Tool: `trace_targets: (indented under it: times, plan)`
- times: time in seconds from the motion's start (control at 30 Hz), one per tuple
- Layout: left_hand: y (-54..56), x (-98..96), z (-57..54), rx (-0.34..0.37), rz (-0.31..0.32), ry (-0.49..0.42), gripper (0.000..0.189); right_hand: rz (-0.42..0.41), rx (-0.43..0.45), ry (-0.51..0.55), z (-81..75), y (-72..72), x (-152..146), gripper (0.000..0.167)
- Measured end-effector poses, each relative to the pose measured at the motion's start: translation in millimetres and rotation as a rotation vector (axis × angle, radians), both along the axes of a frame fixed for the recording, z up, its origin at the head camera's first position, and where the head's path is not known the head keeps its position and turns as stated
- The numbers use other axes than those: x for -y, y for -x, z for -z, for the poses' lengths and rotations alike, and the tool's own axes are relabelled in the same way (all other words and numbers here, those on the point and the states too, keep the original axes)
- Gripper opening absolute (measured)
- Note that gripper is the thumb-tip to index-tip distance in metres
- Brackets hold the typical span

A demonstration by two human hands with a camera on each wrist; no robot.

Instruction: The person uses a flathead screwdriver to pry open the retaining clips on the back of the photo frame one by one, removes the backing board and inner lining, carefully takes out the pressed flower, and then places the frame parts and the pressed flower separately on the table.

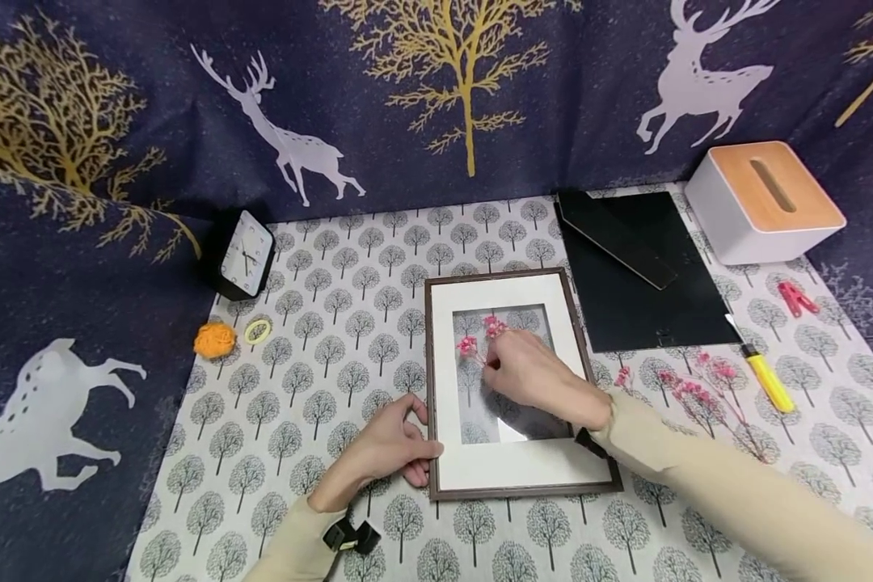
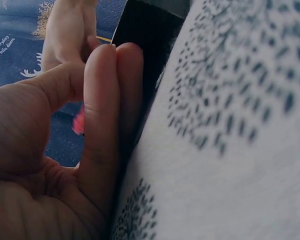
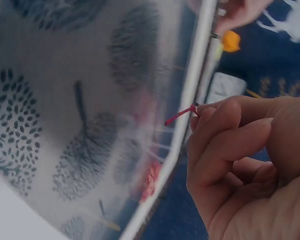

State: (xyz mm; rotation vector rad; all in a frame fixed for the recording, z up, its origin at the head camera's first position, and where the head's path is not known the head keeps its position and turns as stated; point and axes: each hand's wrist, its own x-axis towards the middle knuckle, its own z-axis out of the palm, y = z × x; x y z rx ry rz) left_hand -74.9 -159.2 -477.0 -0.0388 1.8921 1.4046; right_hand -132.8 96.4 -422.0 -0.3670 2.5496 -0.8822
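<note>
A brown picture frame point(image 1: 525, 487) with a white mat lies flat, clear glazing in its opening. My left hand point(image 1: 396, 440) holds its left edge, thumb over the rim and fingers along the side. Over the opening, my right hand point(image 1: 527, 368) pinches a thin reddish stem point(image 3: 177, 117) between thumb and fingertips. Two pink flower sprigs lie in the window: one flower head point(image 1: 467, 346) to the left, another point(image 1: 495, 326) just beyond the fingers. Most of the held piece is hidden by the hand.
More pink sprigs point(image 1: 694, 391) lie right of the frame, near a yellow-handled knife point(image 1: 767, 380) and a red clip point(image 1: 798, 299). A black backing board point(image 1: 626, 315) lies behind them, beside a tissue box point(image 1: 745, 234). At left are a clock point(image 1: 247, 253), orange yarn point(image 1: 214, 339) and yellow tape point(image 1: 258, 331).
</note>
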Motion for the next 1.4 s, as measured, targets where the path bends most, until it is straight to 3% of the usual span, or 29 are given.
trace_targets:
  times: [0.23, 0.57, 0.73, 0.9, 1.13, 1.4]
  plan:
    - [-1.9, 0.6, 4.8, -0.003, 0.021, -0.002, 0.044, 0.052, -0.063, 0.049, -16.9, -28.1, -39.9, 0.024]
    - [10.5, -0.4, 11.0, -0.019, 0.052, -0.008, 0.043, 0.155, -0.154, -0.127, -16.6, -58.4, -119.3, 0.012]
    - [15.3, 3.0, 9.5, -0.024, 0.043, 0.011, 0.045, 0.208, -0.101, -0.174, -9.4, -71.1, -155.8, 0.011]
    - [14.3, 1.1, 12.4, -0.002, 0.065, 0.023, 0.045, 0.291, -0.015, -0.245, 2.2, -94.9, -192.7, 0.016]
    - [14.8, 3.0, 10.0, -0.011, 0.064, 0.031, 0.044, 0.301, 0.007, -0.285, 14.2, -97.8, -216.7, 0.012]
    - [16.7, 0.6, 7.3, -0.013, 0.078, 0.019, 0.043, 0.291, 0.048, -0.327, 17.2, -95.7, -224.6, 0.014]
